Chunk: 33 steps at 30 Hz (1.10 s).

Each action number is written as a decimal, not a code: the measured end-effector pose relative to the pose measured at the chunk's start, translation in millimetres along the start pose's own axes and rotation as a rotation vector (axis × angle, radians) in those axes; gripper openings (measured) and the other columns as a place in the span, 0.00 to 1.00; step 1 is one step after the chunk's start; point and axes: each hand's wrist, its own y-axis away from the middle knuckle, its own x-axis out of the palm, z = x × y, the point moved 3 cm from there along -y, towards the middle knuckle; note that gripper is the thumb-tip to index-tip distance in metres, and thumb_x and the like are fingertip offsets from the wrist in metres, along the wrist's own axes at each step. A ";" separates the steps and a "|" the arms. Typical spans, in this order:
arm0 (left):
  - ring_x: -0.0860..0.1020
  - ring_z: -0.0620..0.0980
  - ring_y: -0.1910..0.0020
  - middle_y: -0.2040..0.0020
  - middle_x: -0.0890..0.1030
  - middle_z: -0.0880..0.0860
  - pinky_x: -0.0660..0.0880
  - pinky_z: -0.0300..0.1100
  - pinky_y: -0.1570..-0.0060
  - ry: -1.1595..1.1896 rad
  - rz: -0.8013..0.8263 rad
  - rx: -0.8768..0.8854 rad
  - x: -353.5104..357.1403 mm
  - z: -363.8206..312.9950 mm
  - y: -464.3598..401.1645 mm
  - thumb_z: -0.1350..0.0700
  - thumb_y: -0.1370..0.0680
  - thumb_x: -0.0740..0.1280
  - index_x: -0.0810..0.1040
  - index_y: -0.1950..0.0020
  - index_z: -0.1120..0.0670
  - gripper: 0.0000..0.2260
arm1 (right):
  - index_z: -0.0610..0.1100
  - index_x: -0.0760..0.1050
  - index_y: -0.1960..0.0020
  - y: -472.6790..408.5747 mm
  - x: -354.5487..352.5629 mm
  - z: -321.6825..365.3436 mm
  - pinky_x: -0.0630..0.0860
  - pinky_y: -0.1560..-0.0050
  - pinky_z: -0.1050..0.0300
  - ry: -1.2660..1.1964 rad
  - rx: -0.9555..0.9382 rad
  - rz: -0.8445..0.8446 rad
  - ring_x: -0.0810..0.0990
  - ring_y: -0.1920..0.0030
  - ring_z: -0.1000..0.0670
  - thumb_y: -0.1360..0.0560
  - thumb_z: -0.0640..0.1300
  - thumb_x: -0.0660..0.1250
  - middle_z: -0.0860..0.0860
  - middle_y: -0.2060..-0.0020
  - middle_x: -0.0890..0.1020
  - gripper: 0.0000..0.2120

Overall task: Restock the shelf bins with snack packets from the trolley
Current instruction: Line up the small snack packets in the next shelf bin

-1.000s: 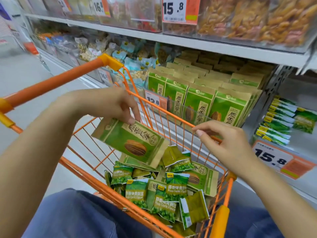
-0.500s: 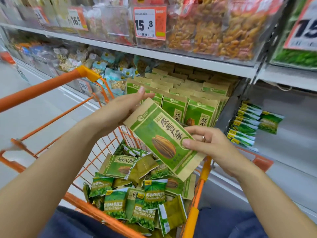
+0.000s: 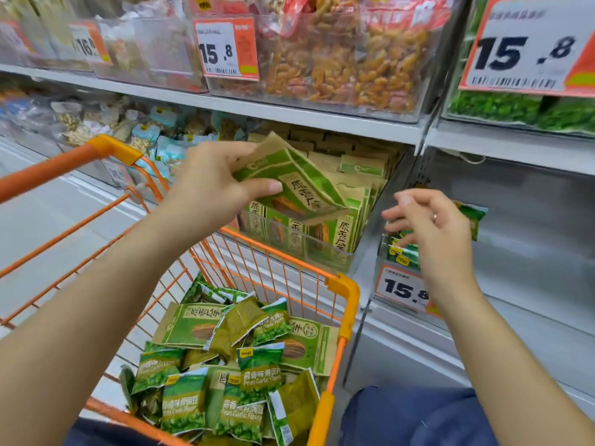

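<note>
My left hand (image 3: 212, 188) grips a green and tan sunflower-seed packet (image 3: 299, 188), tilted over the clear shelf bin (image 3: 322, 249) that is packed with upright packets of the same kind. My right hand (image 3: 434, 230) hovers to the right of that bin with loosely curled fingers and holds nothing. It is in front of a few green pea packets (image 3: 399, 249) in the neighbouring bin. The orange trolley (image 3: 344, 291) below holds several small green garlic-pea packets (image 3: 260, 368) and seed packets (image 3: 190, 326).
A grey shelf (image 3: 289, 114) above carries clear bins of orange snacks (image 3: 347, 66) with 15.8 price tags. A price tag (image 3: 402, 288) fronts the right bin, which is mostly bare metal (image 3: 531, 246). Mixed snack bins (image 3: 106, 120) run off to the left. The trolley handle (image 3: 64, 165) crosses the left side.
My left hand has carried the seed packet up and forward over the shelf bin. My right hand has let go of the packet and moved right, toward the pea bin.
</note>
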 end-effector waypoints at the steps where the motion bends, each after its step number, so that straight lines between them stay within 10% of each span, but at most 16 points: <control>1: 0.82 0.41 0.55 0.57 0.85 0.44 0.78 0.42 0.51 -0.096 0.032 0.044 7.0 -3.7 -3.8 0.56 0.30 0.75 0.84 0.50 0.50 0.09 | 0.48 0.76 0.53 -1.9 -0.3 -2.8 0.74 0.68 0.65 0.014 0.026 -0.002 0.81 0.62 0.55 0.21 0.44 0.63 0.53 0.64 0.83 0.04; 16: 0.69 0.56 0.36 0.40 0.77 0.53 0.58 0.49 0.34 -1.029 0.364 0.503 110.9 19.3 -41.2 0.39 0.25 0.65 0.71 0.35 0.53 0.25 | 0.53 0.77 0.56 -2.6 6.2 -20.9 0.77 0.55 0.57 0.219 -0.007 0.055 0.80 0.58 0.57 0.22 0.41 0.63 0.55 0.61 0.83 0.09; 22: 0.74 0.57 0.41 0.43 0.78 0.56 0.68 0.51 0.41 -0.820 0.088 0.556 83.4 18.3 -19.1 0.40 0.24 0.63 0.74 0.37 0.57 0.24 | 0.50 0.78 0.51 15.2 21.9 -10.6 0.76 0.59 0.51 0.451 -0.303 0.137 0.78 0.61 0.54 0.23 0.46 0.62 0.55 0.63 0.81 0.06; 26: 0.77 0.51 0.60 0.60 0.78 0.47 0.72 0.44 0.63 -0.487 0.069 0.428 39.5 33.6 28.6 0.47 0.20 0.59 0.76 0.48 0.53 0.12 | 0.51 0.79 0.52 37.9 49.9 -14.0 0.76 0.65 0.52 0.570 -0.469 0.338 0.78 0.66 0.55 0.25 0.47 0.62 0.56 0.66 0.80 0.07; 29: 0.80 0.50 0.61 0.63 0.77 0.43 0.67 0.40 0.66 -0.614 0.404 0.153 31.0 67.6 58.5 0.43 0.21 0.58 0.77 0.49 0.49 0.13 | 0.51 0.79 0.53 50.8 67.3 -20.7 0.77 0.64 0.53 0.673 -0.522 0.435 0.80 0.61 0.53 0.25 0.51 0.57 0.57 0.63 0.82 0.12; 33: 0.75 0.55 0.41 0.39 0.77 0.53 0.71 0.44 0.48 -0.839 1.098 -0.275 52.4 129.7 89.2 0.37 0.23 0.61 0.69 0.32 0.53 0.26 | 0.51 0.81 0.52 57.8 80.3 -26.5 0.75 0.61 0.57 0.717 -0.468 0.522 0.81 0.58 0.54 0.25 0.51 0.59 0.59 0.60 0.82 0.12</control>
